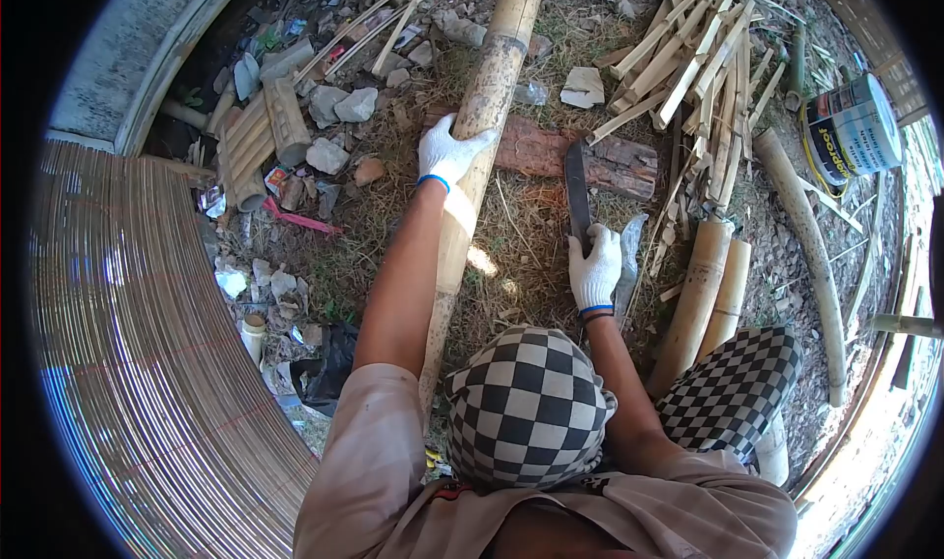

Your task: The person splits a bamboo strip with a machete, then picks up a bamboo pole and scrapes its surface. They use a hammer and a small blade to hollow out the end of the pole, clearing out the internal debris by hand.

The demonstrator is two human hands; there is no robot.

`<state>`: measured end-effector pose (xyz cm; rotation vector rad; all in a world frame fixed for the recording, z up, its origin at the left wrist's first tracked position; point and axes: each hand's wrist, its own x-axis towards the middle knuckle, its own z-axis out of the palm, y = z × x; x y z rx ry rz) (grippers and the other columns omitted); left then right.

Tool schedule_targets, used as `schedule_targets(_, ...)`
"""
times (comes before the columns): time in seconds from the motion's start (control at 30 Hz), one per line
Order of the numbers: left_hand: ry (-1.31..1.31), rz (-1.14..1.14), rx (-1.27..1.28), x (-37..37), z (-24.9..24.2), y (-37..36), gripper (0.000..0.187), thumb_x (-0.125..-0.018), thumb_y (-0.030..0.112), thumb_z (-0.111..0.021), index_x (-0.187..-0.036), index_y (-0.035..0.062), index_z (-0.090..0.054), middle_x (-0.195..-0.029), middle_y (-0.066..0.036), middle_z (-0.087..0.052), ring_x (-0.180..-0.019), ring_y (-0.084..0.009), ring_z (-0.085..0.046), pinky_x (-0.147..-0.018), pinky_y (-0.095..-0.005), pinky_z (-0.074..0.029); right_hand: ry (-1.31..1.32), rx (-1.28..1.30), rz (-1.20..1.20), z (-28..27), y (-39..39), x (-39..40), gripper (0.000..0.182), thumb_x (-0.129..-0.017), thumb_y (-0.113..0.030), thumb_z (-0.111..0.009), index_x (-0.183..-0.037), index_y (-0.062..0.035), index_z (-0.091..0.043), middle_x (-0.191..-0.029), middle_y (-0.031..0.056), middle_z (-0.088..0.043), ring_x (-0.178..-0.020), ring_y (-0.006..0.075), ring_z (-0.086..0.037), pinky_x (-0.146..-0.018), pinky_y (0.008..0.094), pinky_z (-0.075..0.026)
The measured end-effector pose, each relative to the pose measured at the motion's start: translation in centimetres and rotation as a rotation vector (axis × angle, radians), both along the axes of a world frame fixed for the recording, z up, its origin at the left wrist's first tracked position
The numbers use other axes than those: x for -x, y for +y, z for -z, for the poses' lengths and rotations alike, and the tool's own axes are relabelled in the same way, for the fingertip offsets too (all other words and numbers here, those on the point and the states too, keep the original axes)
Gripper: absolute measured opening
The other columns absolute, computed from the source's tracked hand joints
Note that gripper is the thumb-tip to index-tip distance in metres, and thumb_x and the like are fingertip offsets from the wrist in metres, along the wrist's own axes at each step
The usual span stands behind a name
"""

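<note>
My left hand, in a white knitted glove, is wrapped around a thick bamboo pole. The pole slants from the top of the view down beside my left forearm, and its upper part crosses a rough wooden plank on the ground. In my right hand, also gloved, is a machete with a long dark blade. The blade points away from me, its tip over the plank and to the right of the pole. My fingers hide most of its handle.
Split bamboo pieces are heaped at the upper right, beside a paint bucket. Two bamboo lengths lie by my checkered knee. Broken stones and litter cover the left ground, next to a slatted bamboo screen.
</note>
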<state>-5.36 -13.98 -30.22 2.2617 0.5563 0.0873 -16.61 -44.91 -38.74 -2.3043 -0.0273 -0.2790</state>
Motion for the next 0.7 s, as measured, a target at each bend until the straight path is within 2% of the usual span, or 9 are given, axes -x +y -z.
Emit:
schedule_targets(0.1, -0.001, -0.033, -0.093, -0.2, 1.1, -0.7, 0.089, -0.068, 0.062, -0.092, -0.135, 0.0064, -0.068, -0.123, -0.022, -0.076, -0.111, -0.0376, -0.074, -0.098, -0.0449, -0.057, -0.001, 0.0, -0.003, 0.1, 0.1, -0.1, 0.036, -0.083, -0.014, -0.084, -0.112, -0.0046, -0.065, -0.103, 0.0166, -0.066, -0.095, 0.038, -0.066, -0.082, 0.0469, -0.053)
schedule_targets(0.13, -0.021, -0.045, -0.114, -0.1, 1.1, -1.2, 0.08, -0.072, 0.06, -0.091, -0.13, 0.0085, -0.072, -0.12, -0.018, -0.078, -0.112, -0.0349, -0.074, -0.098, -0.0428, -0.057, 0.002, -0.001, -0.002, 0.1, 0.1, 0.0, 0.036, -0.083, -0.014, -0.084, -0.112, -0.0046, -0.065, -0.103, 0.0167, -0.066, -0.095, 0.0381, -0.066, -0.082, 0.047, -0.053)
schedule_targets(0.33, -0.047, -0.04, -0.17, -0.2, 1.2, -2.1, 0.084, -0.067, 0.061, -0.093, -0.126, 0.0054, -0.073, -0.12, -0.021, -0.077, -0.113, -0.0361, -0.073, -0.1, -0.044, -0.056, 0.023, -0.013, 0.006, -0.2, 0.2, 0.0, 0.036, -0.083, -0.014, -0.084, -0.112, -0.0043, -0.065, -0.104, 0.0168, -0.066, -0.096, 0.0385, -0.067, -0.083, 0.0471, -0.053)
schedule_targets(0.43, -0.069, -0.024, -0.223, -0.3, 1.3, -1.3, 0.088, -0.066, 0.064, -0.092, -0.124, 0.0011, -0.072, -0.122, -0.026, -0.073, -0.114, -0.0408, -0.07, -0.101, -0.0476, -0.055, 0.02, -0.019, 0.002, -0.1, 0.1, -0.1, 0.036, -0.083, -0.014, -0.085, -0.112, -0.0042, -0.065, -0.104, 0.0169, -0.066, -0.095, 0.0384, -0.067, -0.083, 0.0467, -0.054)
schedule_targets(0.7, -0.053, -0.058, -0.116, -0.1, 1.2, -0.2, 0.085, -0.066, 0.06, -0.094, -0.123, 0.0, -0.074, -0.125, -0.026, -0.072, -0.117, -0.0394, -0.069, -0.103, -0.0463, -0.054, 0.032, -0.038, 0.015, -0.3, 0.1, 0.0, 0.036, -0.083, -0.015, -0.085, -0.111, -0.0046, -0.065, -0.103, 0.0161, -0.066, -0.094, 0.0368, -0.067, -0.082, 0.0457, -0.054)
